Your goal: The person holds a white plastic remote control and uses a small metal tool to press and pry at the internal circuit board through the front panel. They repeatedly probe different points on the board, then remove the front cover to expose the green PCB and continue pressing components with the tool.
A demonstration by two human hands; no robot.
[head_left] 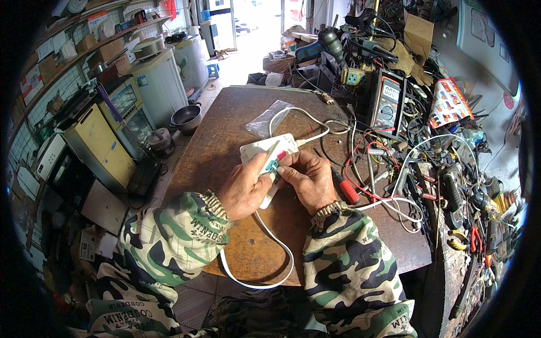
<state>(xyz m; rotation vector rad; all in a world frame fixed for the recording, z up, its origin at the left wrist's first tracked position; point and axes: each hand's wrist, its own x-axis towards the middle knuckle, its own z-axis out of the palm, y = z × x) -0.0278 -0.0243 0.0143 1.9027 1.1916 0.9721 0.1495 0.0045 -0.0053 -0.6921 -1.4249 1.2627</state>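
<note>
Over the middle of the wooden table, my left hand (246, 188) is closed, with thumb and forefinger pinching a small teal piece (274, 167). My right hand (311, 179) meets it from the other side, its thumb and fingertips pressed together at the same piece. Whether the piece is a circuit board or a terminal is too small to tell. Under and behind both hands lies a white power strip (252, 149) with a red part near its right end; my fingers hide much of it. A white cable (290, 260) loops below the hands toward the table's near edge.
The brown table (208, 121) carries a clear plastic bag (269, 119) at the back. To the right are a multimeter (387, 104), a red-handled tool (346, 190) and heaped tools and cables. Shelves and cabinets line the left; a black pot (186, 116) stands beside the table.
</note>
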